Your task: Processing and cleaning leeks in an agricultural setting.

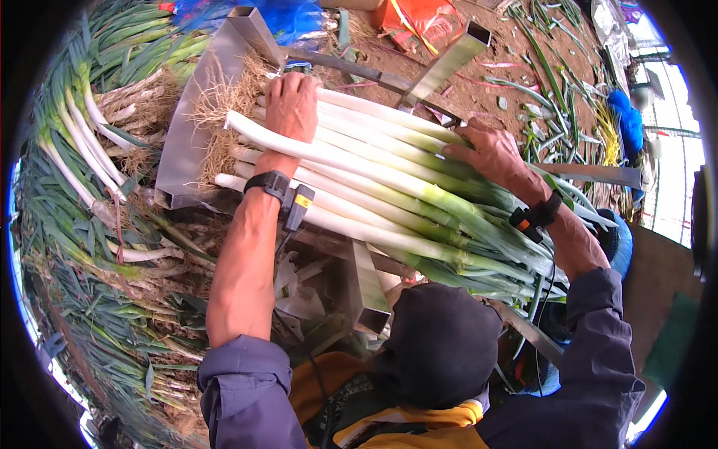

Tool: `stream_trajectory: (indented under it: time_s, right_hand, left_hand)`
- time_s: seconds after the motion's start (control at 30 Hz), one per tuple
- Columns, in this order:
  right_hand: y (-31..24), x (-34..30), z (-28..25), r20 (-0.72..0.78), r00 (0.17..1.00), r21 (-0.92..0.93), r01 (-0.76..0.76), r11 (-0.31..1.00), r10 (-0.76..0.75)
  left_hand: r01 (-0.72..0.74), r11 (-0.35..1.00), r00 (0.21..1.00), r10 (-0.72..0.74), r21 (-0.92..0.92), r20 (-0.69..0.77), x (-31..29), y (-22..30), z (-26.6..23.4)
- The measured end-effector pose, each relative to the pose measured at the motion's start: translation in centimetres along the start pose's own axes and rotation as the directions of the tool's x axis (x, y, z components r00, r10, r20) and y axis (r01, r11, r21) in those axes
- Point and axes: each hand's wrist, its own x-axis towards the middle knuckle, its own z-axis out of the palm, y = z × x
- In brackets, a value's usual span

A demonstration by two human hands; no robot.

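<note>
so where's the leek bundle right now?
Head view, centre: the leek bundle lies across the metal frame, roots toward the metal plate at left, under the left hand and right hand.

A metal frame (447, 64) carries the long leeks (366, 173); they lie side by side, roots (232, 93) near its end plate (182, 146).

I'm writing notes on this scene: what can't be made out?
Head view: palm of the left hand, hidden by the hand's back; gripping or merely pressing is unclear.
Head view: underside of the leek bundle, hidden by its upper stalks.
Head view: parts of the metal stand, covered by the bundle.
Head view: leek pile, cut off left by the picture's dark rim.
</note>
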Motion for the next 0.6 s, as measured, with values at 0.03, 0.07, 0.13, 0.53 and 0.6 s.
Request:
stream_trajectory:
  time_s: [0.03,0.07,0.13,0.53,0.6]
  right_hand:
    - [0.1,0.2,-0.2,-0.006,1.0,-0.002,0.011,1.0,-0.011]
    - [0.2,0.1,-0.5,0.002,1.0,-0.008,0.021,1.0,-0.021]
    - [-0.9,-0.4,-1.2,0.009,0.999,-0.016,0.037,0.999,-0.037]
    - [-7.0,-7.1,-3.4,0.061,0.984,0.144,0.156,0.977,-0.166]
    - [-7.5,-6.8,-4.6,0.083,0.977,0.192,0.178,0.965,-0.197]
  left_hand:
    - [0.004,1.0,1.0,-0.004,0.009,-0.008,-0.1,-0.1,0.1]
    - [0.011,1.0,1.0,-0.011,0.001,-0.014,-0.2,0.1,0.2]
    - [0.02,1.0,0.999,-0.02,-0.003,-0.026,0.0,0.4,0.7]
    - [0.069,0.986,0.997,-0.073,-0.155,-0.024,-0.2,0.1,0.6]
    - [0.051,0.979,0.997,-0.063,-0.197,-0.055,-0.2,0.0,0.4]
